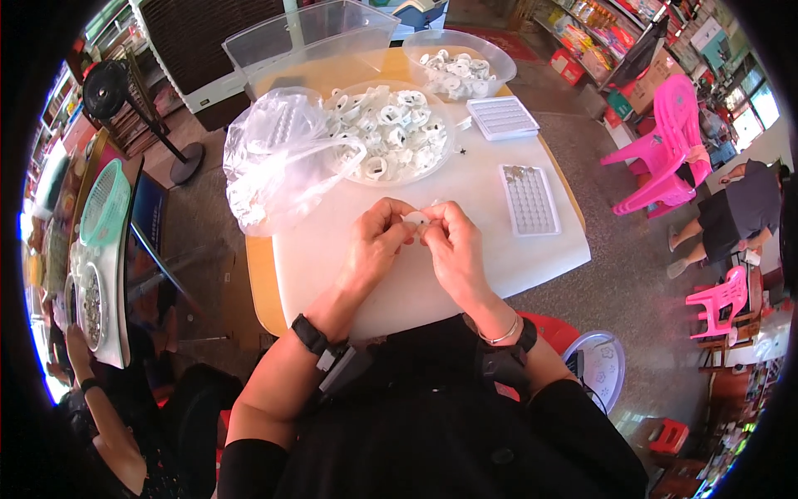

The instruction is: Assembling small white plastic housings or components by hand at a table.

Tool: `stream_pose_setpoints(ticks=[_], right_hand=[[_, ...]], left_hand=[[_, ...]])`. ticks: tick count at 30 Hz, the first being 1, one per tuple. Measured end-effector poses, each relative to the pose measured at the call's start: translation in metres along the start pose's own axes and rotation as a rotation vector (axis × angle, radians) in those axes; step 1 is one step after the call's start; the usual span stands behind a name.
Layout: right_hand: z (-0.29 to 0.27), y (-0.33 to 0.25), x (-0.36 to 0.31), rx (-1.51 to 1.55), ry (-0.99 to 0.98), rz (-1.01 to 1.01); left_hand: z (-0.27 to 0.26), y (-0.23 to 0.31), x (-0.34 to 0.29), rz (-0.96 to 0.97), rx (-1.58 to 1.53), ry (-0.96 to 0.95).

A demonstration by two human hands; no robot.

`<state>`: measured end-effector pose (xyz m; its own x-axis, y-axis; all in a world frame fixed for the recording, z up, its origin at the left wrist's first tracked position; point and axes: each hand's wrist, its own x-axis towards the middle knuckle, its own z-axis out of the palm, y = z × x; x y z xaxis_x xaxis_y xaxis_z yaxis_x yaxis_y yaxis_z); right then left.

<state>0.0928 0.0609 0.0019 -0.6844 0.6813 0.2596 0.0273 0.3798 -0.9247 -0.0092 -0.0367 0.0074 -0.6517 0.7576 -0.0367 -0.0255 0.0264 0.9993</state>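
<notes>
Small white plastic part (416,219), rounded edge, tiny dark spot, mostly covered by fingers. Rounded edge shows toward the far side; long axis can't be told. Held over the white-covered tabletop (524,258), on the near side of the clear round tub (450,137) of white parts. Grip: left hand (378,237) and right hand (455,247) both pinch it, thumbs and index fingers closed, fingertips close together.
</notes>
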Motion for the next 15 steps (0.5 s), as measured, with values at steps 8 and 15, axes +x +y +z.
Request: stream_pose_setpoints(ticks=[8,15], right_hand=[[0.0038,-0.0033,-0.0009,-0.122,0.025,-0.073],[-0.0014,-0.0075,0.0039,-0.106,0.04,-0.099]], left_hand=[[0.0015,0.0001,0.0015,0.014,-0.039,0.01],[0.0015,-0.0012,0.0065,0.004,-0.071,-0.025]])
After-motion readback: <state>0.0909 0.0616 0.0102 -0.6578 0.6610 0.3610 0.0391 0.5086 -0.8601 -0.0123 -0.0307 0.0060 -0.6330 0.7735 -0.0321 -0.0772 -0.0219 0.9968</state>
